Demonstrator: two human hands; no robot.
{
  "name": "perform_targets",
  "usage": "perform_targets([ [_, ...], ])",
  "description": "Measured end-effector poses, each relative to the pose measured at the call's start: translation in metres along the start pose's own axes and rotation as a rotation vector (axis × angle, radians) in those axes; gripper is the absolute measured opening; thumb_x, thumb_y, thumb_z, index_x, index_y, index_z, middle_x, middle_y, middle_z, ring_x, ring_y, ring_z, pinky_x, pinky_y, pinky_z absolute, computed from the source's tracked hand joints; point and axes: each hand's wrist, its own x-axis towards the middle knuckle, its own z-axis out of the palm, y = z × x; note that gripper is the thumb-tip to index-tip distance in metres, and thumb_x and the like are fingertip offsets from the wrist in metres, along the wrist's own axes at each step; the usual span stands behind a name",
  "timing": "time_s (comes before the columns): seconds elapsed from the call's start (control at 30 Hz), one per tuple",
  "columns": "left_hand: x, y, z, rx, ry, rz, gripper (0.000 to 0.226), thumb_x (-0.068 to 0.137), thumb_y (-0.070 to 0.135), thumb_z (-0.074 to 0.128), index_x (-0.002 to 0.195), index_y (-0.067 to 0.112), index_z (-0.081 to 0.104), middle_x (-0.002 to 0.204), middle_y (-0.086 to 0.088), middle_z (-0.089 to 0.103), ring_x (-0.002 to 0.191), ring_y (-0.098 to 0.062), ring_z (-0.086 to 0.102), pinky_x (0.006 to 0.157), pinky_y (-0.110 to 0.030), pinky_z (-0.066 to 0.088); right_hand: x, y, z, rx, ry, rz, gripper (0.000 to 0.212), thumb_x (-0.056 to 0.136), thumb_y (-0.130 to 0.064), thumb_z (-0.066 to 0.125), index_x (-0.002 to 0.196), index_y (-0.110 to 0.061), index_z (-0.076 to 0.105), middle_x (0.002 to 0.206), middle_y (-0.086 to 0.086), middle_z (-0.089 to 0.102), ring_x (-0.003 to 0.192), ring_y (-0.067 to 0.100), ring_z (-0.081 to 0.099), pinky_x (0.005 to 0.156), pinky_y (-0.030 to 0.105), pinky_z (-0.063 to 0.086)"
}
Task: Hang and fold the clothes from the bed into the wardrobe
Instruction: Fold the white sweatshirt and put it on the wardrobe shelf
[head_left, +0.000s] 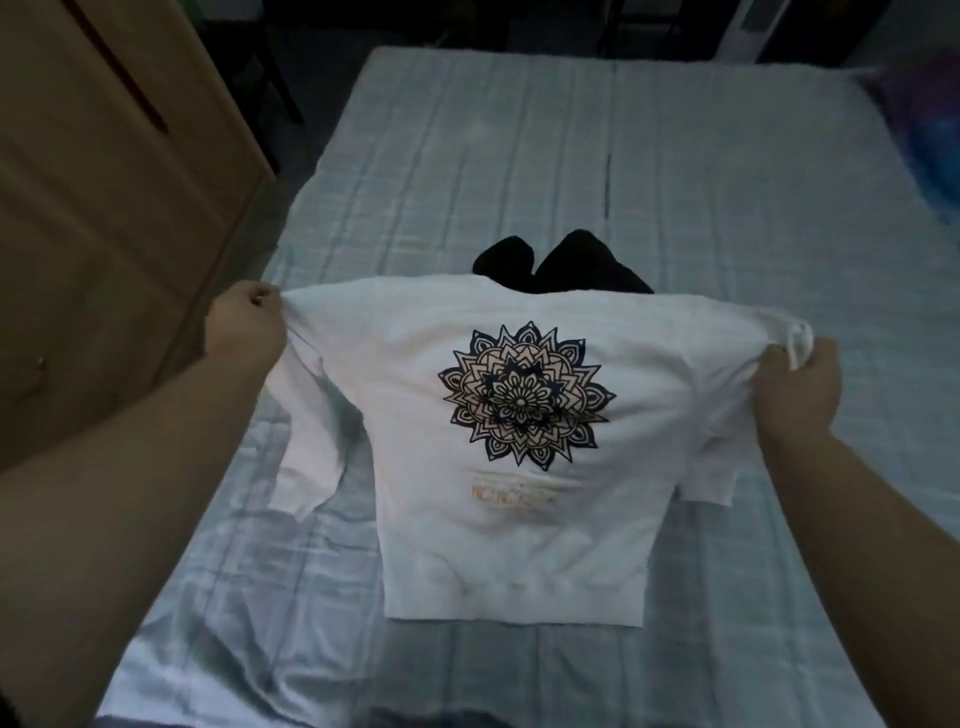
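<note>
Left hand (248, 325) grip pinching white sweatshirt (514, 525) shoulder, right hand (802, 387) grip clutching other shoulder, above bed (727, 218)

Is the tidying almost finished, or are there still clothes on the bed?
Not finished. Nothing put away shows here. The left hand and right hand grip the shoulders of a white sweatshirt with a mandala print, spread over the bed. Still left: folding or hanging it, then the black garment behind it. The wardrobe stands at left.
</note>
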Motion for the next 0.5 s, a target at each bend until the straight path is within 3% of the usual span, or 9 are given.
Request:
perform_targets([
  [0.13, 0.002, -0.004, 0.062, 0.062, -0.115, -0.033, 0.042, 0.089, 0.002, 0.055, 0.131, 0.007, 0.059, 0.130, -0.024, 0.058, 0.115, -0.039, 0.057, 0.096, -0.035, 0.043, 0.016, 0.049, 0.042, -0.105, -0.074, 0.137, 0.055, 0.077, -0.022, 0.061, 0.131, -0.015, 0.054, 0.126, 0.016, 0.060, 0.114, 0.036, 0.059, 0.098, 0.043, 0.047],
  [0.2, -0.009, -0.008, 0.091, 0.057, -0.211, -0.041, 0.045, 0.088, 0.000, 0.056, 0.132, 0.006, 0.057, 0.132, -0.022, 0.057, 0.117, -0.037, 0.057, 0.096, -0.033, 0.041, 0.012, 0.065, 0.057, -0.139, -0.100, 0.193, 0.061, 0.079, -0.011, 0.065, 0.138, -0.011, 0.050, 0.137, 0.018, 0.054, 0.123, 0.037, 0.054, 0.105, 0.044, 0.044],
  [0.27, -0.018, -0.011, 0.116, 0.043, -0.318, -0.012, 0.043, 0.086, -0.001, 0.057, 0.129, 0.006, 0.060, 0.130, -0.019, 0.059, 0.118, -0.035, 0.057, 0.098, -0.032, 0.040, 0.000, 0.070, 0.068, -0.143, -0.159, 0.207, 0.060, 0.082, -0.003, 0.063, 0.140, -0.006, 0.048, 0.139, 0.021, 0.050, 0.126, 0.038, 0.051, 0.106, 0.042, 0.041],
  [0.4, -0.013, -0.007, 0.155, 0.034, -0.441, -0.002, 0.041, 0.085, -0.005, 0.053, 0.121, 0.009, 0.065, 0.129, -0.014, 0.061, 0.106, -0.028, 0.060, 0.088, -0.027, 0.042, -0.011, 0.073, 0.096, -0.163, -0.268, 0.162, 0.065, 0.073, -0.024, 0.054, 0.136, -0.009, 0.051, 0.135, 0.019, 0.054, 0.124, 0.036, 0.052, 0.106, 0.045, 0.041],
  [0.5, 0.010, 0.010, 0.191, 0.044, -0.506, 0.084, 0.042, 0.087, -0.003, 0.051, 0.124, 0.012, 0.063, 0.131, -0.010, 0.060, 0.099, -0.020, 0.059, 0.082, -0.023, 0.040, 0.003, 0.063, 0.135, -0.148, -0.367, 0.101, 0.044, 0.088, -0.013, 0.057, 0.132, -0.018, 0.055, 0.126, 0.009, 0.061, 0.108, 0.029, 0.061, 0.093, 0.040, 0.048],
])
